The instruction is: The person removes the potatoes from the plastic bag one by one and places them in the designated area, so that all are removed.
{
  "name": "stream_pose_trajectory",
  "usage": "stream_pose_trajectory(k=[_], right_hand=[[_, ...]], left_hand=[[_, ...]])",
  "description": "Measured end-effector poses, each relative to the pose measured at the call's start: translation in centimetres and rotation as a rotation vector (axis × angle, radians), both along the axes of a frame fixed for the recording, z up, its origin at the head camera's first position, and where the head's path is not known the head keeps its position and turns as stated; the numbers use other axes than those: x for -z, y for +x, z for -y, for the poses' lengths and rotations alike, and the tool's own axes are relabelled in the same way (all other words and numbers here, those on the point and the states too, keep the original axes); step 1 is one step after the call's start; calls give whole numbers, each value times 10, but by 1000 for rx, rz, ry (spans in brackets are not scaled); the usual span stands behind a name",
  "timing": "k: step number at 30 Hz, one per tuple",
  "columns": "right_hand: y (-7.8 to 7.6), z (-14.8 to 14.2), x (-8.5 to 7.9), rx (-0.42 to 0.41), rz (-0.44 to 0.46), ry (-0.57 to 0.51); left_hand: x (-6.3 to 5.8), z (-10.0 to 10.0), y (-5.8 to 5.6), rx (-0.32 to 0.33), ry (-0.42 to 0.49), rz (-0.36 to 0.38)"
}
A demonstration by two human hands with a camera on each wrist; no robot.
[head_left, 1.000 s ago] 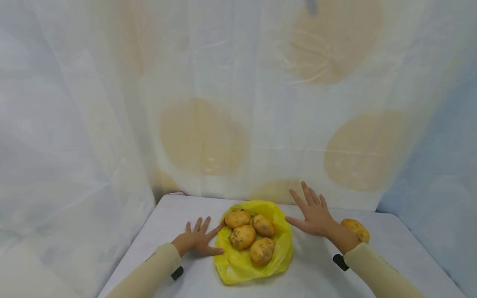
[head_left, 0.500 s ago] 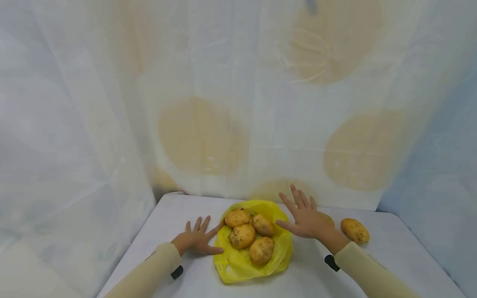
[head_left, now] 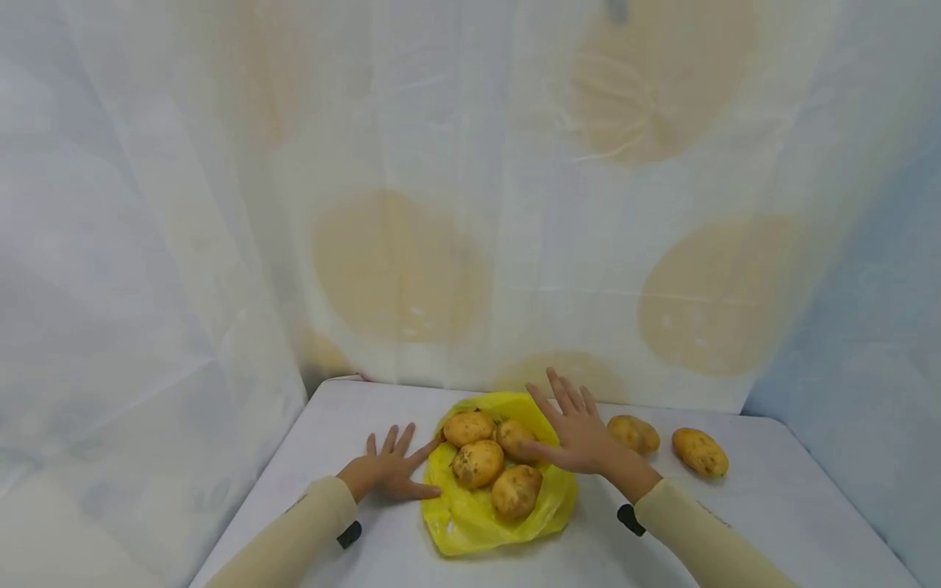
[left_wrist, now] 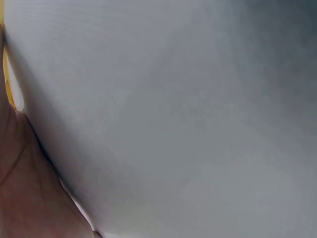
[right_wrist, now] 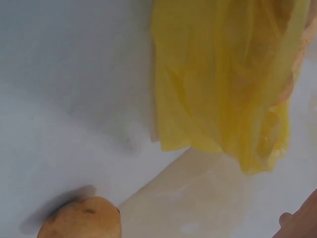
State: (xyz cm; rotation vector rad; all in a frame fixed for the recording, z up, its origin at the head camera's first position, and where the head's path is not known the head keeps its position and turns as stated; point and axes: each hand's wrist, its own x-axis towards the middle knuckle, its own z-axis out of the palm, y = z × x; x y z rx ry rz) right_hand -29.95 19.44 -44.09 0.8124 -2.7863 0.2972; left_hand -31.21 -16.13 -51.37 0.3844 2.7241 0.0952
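A yellow plastic bag [head_left: 470, 535] lies spread wide on the table with several potatoes [head_left: 478, 464] resting inside. My left hand [head_left: 395, 472] is at the bag's left side, fingers spread, thumb and forefinger tips right at its edge. In the left wrist view its palm [left_wrist: 25, 188] fills the lower left corner. My right hand [head_left: 584, 437], also with spread fingers, overlaps the bag's right rim in the head view, its thumb in front of a potato. The right wrist view shows the bag's crumpled side [right_wrist: 193, 89] and part of that hand [right_wrist: 302, 220].
Two loose potatoes lie right of the bag, a nearer one [head_left: 634, 434] beside my right wrist and another [head_left: 700, 452] further right. The white table [head_left: 779, 506] is enclosed at the back and sides by pale sheeting [head_left: 544, 204].
My right hand has moved left, from beside the bag to over its right rim. The nearer loose potato, hidden behind the hand a second ago, now shows. The left hand stays in place.
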Motion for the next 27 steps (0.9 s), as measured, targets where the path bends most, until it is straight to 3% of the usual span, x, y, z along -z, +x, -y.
stream_pose_trajectory(k=[6, 22, 27], right_hand=[[-1, 7, 7, -33, 1, 9], [-11, 23, 17, -150, -2, -201], [-14, 25, 22, -98, 123, -275]], left_hand=[[2, 0, -2, 2, -6, -5], [0, 0, 0, 3, 8, -7], [1, -1, 0, 3, 5, -4]])
